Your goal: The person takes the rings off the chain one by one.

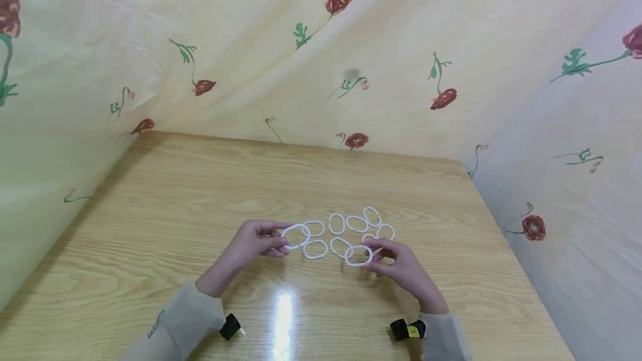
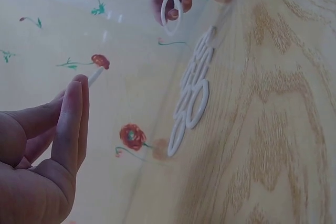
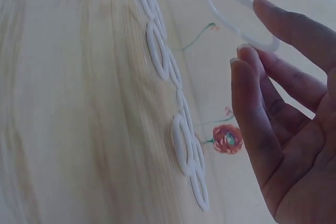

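Between the left hand's (image 1: pixel 258 238) thumb and fingers a white plastic oval ring (image 1: pixel 293 248) is pinched by its edge. In the left wrist view only a small end of that ring (image 2: pixel 96 75) shows past the fingertips. The right hand (image 1: pixel 396 263) pinches another white oval ring (image 1: pixel 358 265), held up above the table. The right wrist view shows this ring (image 3: pixel 223 19) slanting out from the thumb and fingertips. More of the same rings lie flat between and beyond both hands, among them a ring (image 1: pixel 315 258) near the left hand.
Several loose rings form two uneven rows, with one ring (image 1: pixel 329 223) near the middle and others toward the right hand. The wood-grain table (image 1: pixel 241 183) is bordered by a flowered cloth (image 1: pixel 261 71) at the back and both sides.
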`<state>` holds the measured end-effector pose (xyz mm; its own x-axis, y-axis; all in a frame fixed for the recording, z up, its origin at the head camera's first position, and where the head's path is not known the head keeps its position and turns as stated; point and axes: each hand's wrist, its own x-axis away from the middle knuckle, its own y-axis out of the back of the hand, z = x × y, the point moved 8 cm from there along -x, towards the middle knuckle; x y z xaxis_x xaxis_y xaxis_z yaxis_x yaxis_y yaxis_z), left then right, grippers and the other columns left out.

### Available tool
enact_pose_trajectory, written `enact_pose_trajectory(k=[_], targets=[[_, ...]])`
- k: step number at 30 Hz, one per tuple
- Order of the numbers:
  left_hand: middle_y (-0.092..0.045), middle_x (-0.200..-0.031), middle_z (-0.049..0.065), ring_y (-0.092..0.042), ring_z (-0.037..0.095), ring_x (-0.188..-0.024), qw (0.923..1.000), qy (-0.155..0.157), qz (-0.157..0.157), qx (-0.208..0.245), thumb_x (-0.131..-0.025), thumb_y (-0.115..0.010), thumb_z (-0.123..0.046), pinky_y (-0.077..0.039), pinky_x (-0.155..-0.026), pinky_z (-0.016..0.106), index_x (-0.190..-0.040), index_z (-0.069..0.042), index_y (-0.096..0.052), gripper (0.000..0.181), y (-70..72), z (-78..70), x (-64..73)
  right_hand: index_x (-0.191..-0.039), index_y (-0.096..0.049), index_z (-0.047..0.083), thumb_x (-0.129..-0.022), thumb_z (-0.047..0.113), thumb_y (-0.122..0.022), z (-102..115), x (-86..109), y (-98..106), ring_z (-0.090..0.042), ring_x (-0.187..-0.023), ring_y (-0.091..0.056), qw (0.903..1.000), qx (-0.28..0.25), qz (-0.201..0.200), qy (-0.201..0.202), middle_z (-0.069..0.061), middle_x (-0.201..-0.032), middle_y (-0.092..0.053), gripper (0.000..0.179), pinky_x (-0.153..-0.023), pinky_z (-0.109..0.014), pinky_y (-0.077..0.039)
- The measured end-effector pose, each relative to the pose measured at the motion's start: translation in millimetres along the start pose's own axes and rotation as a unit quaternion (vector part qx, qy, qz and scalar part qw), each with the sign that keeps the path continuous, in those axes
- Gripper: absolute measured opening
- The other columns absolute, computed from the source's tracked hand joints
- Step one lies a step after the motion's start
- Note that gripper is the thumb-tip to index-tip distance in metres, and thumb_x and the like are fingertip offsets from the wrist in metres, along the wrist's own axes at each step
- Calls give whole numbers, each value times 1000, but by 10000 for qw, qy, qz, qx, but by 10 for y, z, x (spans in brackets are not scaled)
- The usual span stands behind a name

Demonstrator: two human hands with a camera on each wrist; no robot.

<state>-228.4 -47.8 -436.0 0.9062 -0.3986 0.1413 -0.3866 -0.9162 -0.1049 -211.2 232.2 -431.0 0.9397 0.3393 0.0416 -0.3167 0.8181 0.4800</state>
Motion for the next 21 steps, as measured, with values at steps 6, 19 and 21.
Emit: enact_pose_trajectory(k=[6, 19, 21], targets=[[-62, -77, 1, -70, 7, -72, 10000, 1, 50, -42, -90, -60, 6, -61, -73, 25, -129, 16, -50, 42, -15, -7, -12, -120, -64, 0, -80, 13, -78, -83, 53, 72, -4, -76, -62, 9991, 214, 9, -369, -23, -99, -66, 44, -58, -25, -56], [-63, -78, 1, -70, 7, -72, 9999, -30, 140, -96, -91, -60, 5, -61, -72, 25, -130, 17, -49, 42, -16, -31, 12, -112, -66, -5, -77, 9, -80, -168, 51, 91, -4, -70, -57, 9946, 803, -27, -662, -14, -89, -68, 40, -53, -22, -55], [-63, -78, 1, -70, 7, -72, 9998, -37, 164, -89, -90, -60, 6, -61, -72, 25, -130, 17, -49, 42, -20, -30, 13, -111, -66, -4, -76, 10, -80, -178, 53, 88, -3, -69, -57, 9935, 920, -23, -665, -12, -87, -68, 40, -52, -21, -54]])
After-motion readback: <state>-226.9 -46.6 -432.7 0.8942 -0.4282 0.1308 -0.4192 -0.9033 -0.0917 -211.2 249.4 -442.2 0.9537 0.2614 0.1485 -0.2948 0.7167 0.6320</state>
